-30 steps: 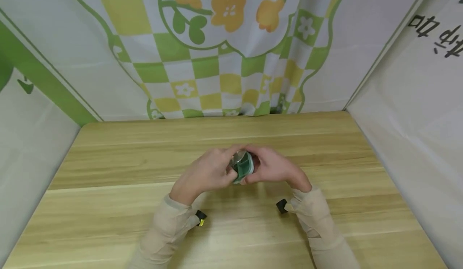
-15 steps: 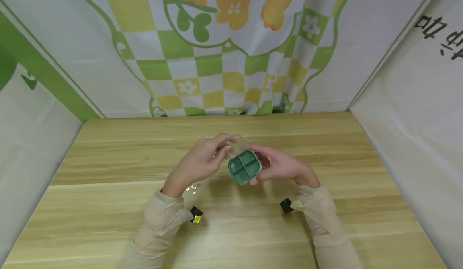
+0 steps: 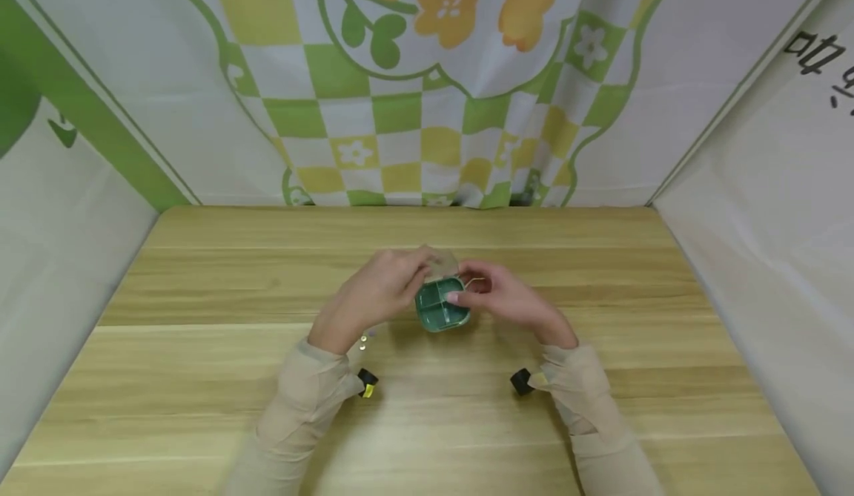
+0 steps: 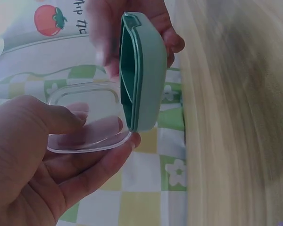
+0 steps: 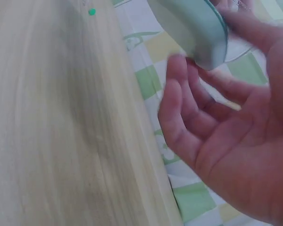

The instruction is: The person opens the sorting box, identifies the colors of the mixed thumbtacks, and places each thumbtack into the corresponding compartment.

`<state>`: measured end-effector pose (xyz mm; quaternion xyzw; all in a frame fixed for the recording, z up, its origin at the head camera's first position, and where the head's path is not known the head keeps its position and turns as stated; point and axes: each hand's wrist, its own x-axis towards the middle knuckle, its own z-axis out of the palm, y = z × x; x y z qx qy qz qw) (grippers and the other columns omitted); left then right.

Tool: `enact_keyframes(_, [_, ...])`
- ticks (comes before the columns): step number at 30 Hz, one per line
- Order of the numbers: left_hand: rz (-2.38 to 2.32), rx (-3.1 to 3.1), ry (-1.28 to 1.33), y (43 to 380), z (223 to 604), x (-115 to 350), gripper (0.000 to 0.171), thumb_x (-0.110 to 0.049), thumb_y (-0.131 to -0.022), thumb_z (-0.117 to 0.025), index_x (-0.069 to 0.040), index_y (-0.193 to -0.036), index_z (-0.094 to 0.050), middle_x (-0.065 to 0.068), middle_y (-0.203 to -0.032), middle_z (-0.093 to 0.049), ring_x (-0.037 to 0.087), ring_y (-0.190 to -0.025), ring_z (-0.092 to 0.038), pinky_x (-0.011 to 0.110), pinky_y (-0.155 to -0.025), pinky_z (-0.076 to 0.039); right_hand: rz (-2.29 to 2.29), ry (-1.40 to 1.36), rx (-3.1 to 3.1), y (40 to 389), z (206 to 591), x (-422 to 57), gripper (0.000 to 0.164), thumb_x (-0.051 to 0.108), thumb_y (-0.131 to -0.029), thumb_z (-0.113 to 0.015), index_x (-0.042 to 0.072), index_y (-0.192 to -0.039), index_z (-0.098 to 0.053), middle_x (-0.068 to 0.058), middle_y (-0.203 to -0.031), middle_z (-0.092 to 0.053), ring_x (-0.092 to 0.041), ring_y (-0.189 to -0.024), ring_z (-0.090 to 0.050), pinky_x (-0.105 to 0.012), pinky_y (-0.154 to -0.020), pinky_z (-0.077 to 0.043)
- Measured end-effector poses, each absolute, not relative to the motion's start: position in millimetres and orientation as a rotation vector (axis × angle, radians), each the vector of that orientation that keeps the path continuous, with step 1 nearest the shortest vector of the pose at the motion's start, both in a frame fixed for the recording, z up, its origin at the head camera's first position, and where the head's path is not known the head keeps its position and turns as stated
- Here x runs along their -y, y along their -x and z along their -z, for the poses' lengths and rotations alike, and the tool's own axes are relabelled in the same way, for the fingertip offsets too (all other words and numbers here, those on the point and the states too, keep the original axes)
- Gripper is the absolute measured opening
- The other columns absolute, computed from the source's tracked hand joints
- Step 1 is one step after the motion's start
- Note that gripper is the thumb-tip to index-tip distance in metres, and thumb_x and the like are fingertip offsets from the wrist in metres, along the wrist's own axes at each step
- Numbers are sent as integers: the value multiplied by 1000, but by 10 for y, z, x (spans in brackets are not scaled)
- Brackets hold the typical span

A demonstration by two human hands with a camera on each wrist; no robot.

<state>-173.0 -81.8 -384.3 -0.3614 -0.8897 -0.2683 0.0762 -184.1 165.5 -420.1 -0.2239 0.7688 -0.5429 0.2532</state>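
Observation:
A green pill box (image 3: pixel 434 318) with crossed dividers is held up above the wooden table, its clear lid (image 4: pixel 87 113) swung back on the far side. My left hand (image 3: pixel 376 292) pinches that lid between thumb and fingers. On the right edge of the box, my right hand (image 3: pixel 510 299) has its thumb over the inside and its fingers behind, gripping it. The right wrist view shows the rounded base of the box (image 5: pixel 193 28) beside the curled fingers. Nothing shows in the visible compartments.
Small pale discs (image 3: pixel 363 342) lie on the table (image 3: pixel 200 377) beside the left wrist. A small green dot (image 5: pixel 92 12) shows on the wood in the right wrist view. Behind the table hangs a checked flowered cloth (image 3: pixel 400 147).
The box came out from between the hands, tilted open to the camera, and its lid swung back. The right thumb moved from the outer edge to over the inside.

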Motion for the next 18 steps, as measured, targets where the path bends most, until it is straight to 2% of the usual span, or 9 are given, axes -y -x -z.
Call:
enact_keyframes(4, [878, 2717, 1059, 1764, 3890, 815, 24, -7, -103, -63, -3, -126, -68, 12, -97, -79, 10, -67, -61, 24, -61, -51, 1496, 526, -2137, 1860, 4236, -1641, 29, 9, -94, -76, 2, -120, -66, -15, -118, -67, -15, -91, -71, -27, -78, -58])
enact_keyframes(6, [920, 2739, 1023, 1782, 3930, 811, 24, -10, -104, -63, -3, -127, -67, 13, -100, -80, 14, -75, -70, 26, -66, -56, 1490, 496, -2137, 1870, 4267, -1645, 30, 8, -93, -78, 1, -119, -67, -17, -120, -66, -16, -93, -73, -28, -78, -59])
enact_keyframes(9, [948, 2775, 976, 1810, 3965, 799, 26, -14, -105, -63, -3, -129, -65, 14, -104, -80, 20, -87, -76, 31, -73, -61, 1486, 446, -2141, 1882, 4303, -1657, 32, 10, -93, -79, 2, -122, -69, -20, -123, -65, -20, -96, -76, -34, -79, -62])
enact_keyframes(14, [931, 2878, 959, 1841, 3978, 830, 36, -20, -105, -63, -4, -138, -62, 11, -113, -78, 23, -100, -76, 39, -86, -62, 1478, 352, -2198, 1893, 4345, -1679, 38, 12, -93, -78, 0, -128, -69, -23, -127, -64, -22, -93, -77, -43, -80, -65])
enact_keyframes(18, [898, 2979, 882, 1885, 4031, 960, 40, -26, -106, -63, -7, -141, -60, 11, -119, -76, 25, -110, -73, 43, -94, -60, 1434, 281, -2289, 1908, 4376, -1695, 42, 12, -92, -79, -1, -131, -68, -24, -128, -64, -19, -88, -75, -38, -76, -65])
